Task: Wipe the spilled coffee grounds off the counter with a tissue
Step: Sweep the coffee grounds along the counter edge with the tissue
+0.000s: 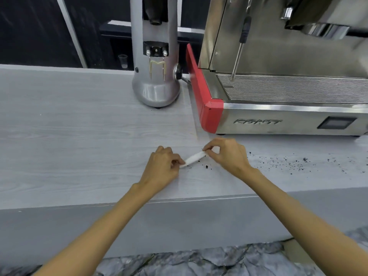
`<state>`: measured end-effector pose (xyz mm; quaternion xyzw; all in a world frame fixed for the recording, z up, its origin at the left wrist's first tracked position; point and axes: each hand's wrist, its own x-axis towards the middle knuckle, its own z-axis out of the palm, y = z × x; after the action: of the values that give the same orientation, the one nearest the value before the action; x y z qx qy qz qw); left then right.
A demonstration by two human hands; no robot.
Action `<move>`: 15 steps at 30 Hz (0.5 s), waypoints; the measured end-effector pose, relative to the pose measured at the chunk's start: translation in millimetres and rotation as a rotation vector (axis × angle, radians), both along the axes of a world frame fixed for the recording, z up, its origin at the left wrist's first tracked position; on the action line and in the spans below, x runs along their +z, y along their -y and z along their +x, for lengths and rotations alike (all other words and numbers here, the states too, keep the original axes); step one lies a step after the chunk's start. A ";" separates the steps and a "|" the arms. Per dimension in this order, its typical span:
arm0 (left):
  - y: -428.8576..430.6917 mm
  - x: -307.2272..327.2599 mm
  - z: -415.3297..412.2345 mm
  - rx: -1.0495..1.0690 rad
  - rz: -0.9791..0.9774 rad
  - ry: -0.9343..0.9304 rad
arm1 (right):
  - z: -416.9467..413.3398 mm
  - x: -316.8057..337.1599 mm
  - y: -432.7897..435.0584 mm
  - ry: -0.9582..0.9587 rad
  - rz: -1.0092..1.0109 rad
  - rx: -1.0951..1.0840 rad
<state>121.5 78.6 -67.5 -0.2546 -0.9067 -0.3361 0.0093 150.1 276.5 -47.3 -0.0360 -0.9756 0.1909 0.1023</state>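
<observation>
A white tissue (194, 158), folded into a narrow strip, is stretched between both hands just above the pale grey wood-grain counter (79, 136). My left hand (162, 166) pinches its lower left end. My right hand (227, 154) pinches its upper right end with thumb and forefinger. Dark coffee grounds (288, 162) lie scattered over the counter to the right of my right hand, and a few specks (206, 166) sit right under the tissue.
A steel espresso machine (278, 96) with a red side panel stands at the back right, its steam wand (239, 52) hanging down. A silver coffee grinder (156, 66) stands to its left. The counter's front edge (179, 200) runs just below my wrists.
</observation>
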 end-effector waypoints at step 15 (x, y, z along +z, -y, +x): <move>-79.3 -1.9 -49.1 -0.026 -0.043 -0.025 | -6.9 -24.8 -32.4 0.011 -0.023 -0.392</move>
<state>72.4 157.8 -69.4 -0.2708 -0.9101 -0.3135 0.0108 143.1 308.9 -72.1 -0.2276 -0.9482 0.1783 0.1319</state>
